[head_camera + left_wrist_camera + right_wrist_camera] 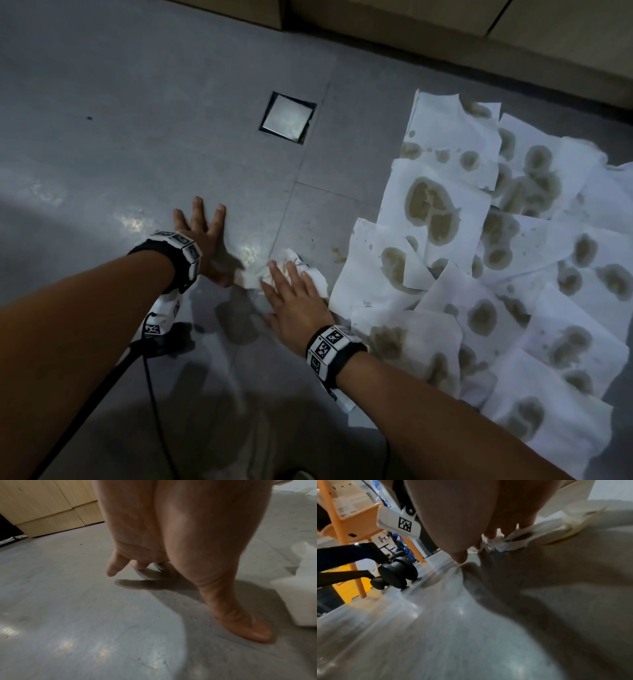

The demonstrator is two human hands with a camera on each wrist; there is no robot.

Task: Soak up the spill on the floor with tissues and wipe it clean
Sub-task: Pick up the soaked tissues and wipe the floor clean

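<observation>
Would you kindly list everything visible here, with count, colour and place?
crumpled tissue: one, white, on the floor under the right hand
spread tissues: many, white with brown stains, overlapping on the floor at right
floor: grey tiles, a few brown drops beside the sheets
floor plate: one, silver, square, set in the floor
cabinets: light wood, along the far edge
chair wheel: black, right wrist view
left hand: fingers spread, flat on the floor
right hand: flat, pressing the crumpled tissue
</observation>
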